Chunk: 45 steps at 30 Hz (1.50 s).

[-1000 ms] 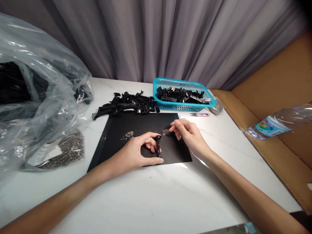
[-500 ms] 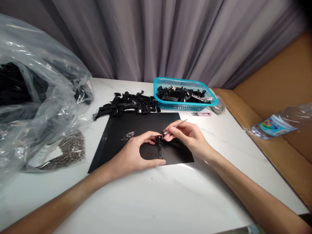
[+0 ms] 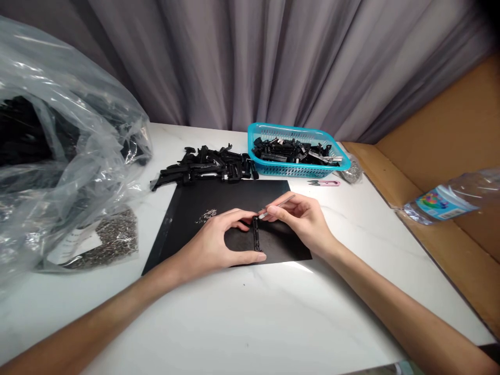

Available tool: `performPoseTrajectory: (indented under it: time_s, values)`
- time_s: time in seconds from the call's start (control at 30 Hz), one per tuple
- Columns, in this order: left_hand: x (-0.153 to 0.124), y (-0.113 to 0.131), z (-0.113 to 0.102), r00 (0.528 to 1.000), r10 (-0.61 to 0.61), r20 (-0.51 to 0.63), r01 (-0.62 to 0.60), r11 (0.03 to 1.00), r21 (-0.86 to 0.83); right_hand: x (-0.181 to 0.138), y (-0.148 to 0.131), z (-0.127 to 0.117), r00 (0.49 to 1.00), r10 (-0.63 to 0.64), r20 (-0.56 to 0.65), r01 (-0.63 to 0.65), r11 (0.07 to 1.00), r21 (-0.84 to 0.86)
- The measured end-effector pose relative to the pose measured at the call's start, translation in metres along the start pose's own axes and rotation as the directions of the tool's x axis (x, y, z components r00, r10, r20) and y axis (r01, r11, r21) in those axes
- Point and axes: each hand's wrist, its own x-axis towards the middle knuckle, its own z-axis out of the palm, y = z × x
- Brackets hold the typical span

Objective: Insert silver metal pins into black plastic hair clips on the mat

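My left hand (image 3: 219, 242) pinches a narrow black plastic part (image 3: 256, 234) between thumb and fingers, holding it upright on the black mat (image 3: 195, 203). My right hand (image 3: 302, 219) grips a thin metal pin tool (image 3: 278, 204), whose tip touches the top end of the black part. A small cluster of tiny metal pieces (image 3: 206, 215) lies on the mat to the left of my left hand.
A pile of black plastic parts (image 3: 205, 166) lies behind the mat. A teal basket (image 3: 297, 171) holds more of them; pink snips (image 3: 322, 183) lie in front of it. A large clear bag (image 3: 58, 135) and a bag of metal pieces (image 3: 105, 239) sit left. A plastic bottle (image 3: 449, 200) lies on cardboard, right.
My right hand moved left from a small heap of metal pieces to the top of the black part, and the pin tool tilted from upright to slanted. My left hand stayed put.
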Motion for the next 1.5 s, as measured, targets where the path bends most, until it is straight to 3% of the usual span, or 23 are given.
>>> performPoseTrajectory:
  time_s: [0.63, 1.33, 1.5]
  values:
    - [0.003, 0.007, -0.004, 1.000, -0.001, -0.006, 0.002, 0.979, 0.205, 0.005, 0.006, -0.005, 0.997, -0.034, 0.062, 0.040, 0.994, -0.101]
    - [0.003, 0.005, -0.003, 1.000, -0.020, 0.019, 0.017, 0.985, 0.172, -0.001, 0.005, 0.004, 0.998, -0.030, 0.048, 0.037, 0.987, -0.154]
    - [-0.001, 0.007, -0.020, 0.999, -0.003, 0.035, -0.002, 0.991, 0.135, -0.005, -0.003, 0.012, 0.995, -0.095, -0.025, 0.089, 0.981, -0.174]
